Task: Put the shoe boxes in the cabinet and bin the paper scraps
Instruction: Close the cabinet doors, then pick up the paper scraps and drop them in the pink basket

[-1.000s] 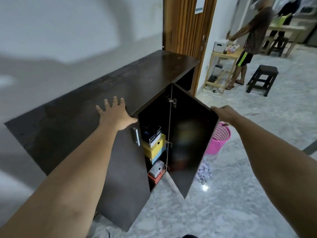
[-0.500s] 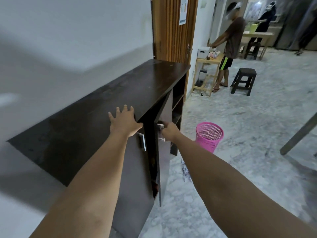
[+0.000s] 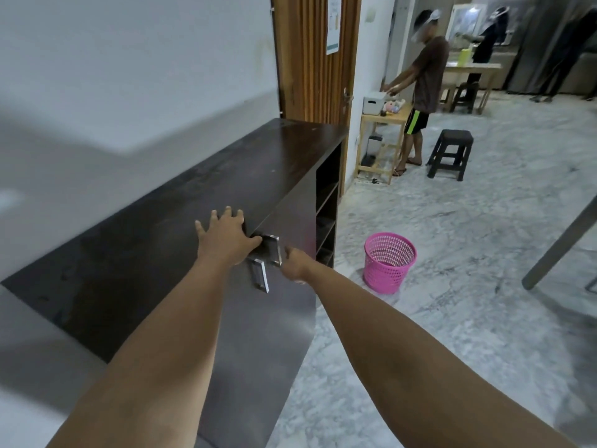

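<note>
The dark brown cabinet [image 3: 181, 227] stands against the wall with both front doors shut, so the shoe boxes inside are hidden. My left hand [image 3: 226, 237] lies flat on the front edge of the cabinet top, fingers spread. My right hand [image 3: 295, 263] rests against the right door just beside its metal handle [image 3: 274, 250]; its fingers are hidden from me. A pink mesh bin [image 3: 389, 263] stands on the marble floor to the right of the cabinet. No paper scraps are in view.
Open shelves [image 3: 327, 205] fill the cabinet's right end. Beyond, a person [image 3: 423, 82] stands at a small wooden table [image 3: 381, 124] beside a black stool [image 3: 450, 153]. A grey slanted leg [image 3: 562, 240] crosses the floor at the right.
The right door has swung from wide open to shut, hiding the boxes. My right hand moved with it from the door's edge to the handle. My left hand stayed on the top.
</note>
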`<action>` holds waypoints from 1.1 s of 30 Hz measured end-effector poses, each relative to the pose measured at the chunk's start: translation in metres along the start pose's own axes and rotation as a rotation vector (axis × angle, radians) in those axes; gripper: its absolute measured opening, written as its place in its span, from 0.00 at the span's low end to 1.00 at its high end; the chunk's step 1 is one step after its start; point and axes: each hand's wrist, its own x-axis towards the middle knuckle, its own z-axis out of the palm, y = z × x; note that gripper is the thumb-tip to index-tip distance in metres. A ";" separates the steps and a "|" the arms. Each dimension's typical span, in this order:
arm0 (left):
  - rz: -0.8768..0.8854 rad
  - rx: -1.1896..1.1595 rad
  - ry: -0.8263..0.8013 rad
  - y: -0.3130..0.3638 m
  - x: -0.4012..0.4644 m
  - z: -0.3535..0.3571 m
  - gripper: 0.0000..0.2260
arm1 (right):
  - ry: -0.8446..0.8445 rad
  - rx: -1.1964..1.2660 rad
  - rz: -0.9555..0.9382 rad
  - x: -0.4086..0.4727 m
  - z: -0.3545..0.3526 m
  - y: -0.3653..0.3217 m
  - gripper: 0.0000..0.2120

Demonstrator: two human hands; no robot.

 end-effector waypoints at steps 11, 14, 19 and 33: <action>0.291 0.098 -0.013 0.157 0.041 0.049 0.30 | -0.008 -0.210 0.225 0.009 -0.124 0.156 0.29; 0.359 0.010 -0.163 0.216 0.059 0.101 0.31 | 0.048 -0.228 0.345 0.020 -0.172 0.226 0.29; 0.409 0.062 -0.447 0.309 0.070 0.197 0.33 | 0.072 -0.173 0.449 0.051 -0.237 0.360 0.29; 0.378 0.134 -0.825 0.372 0.175 0.360 0.32 | 0.079 0.075 0.639 0.152 -0.258 0.493 0.29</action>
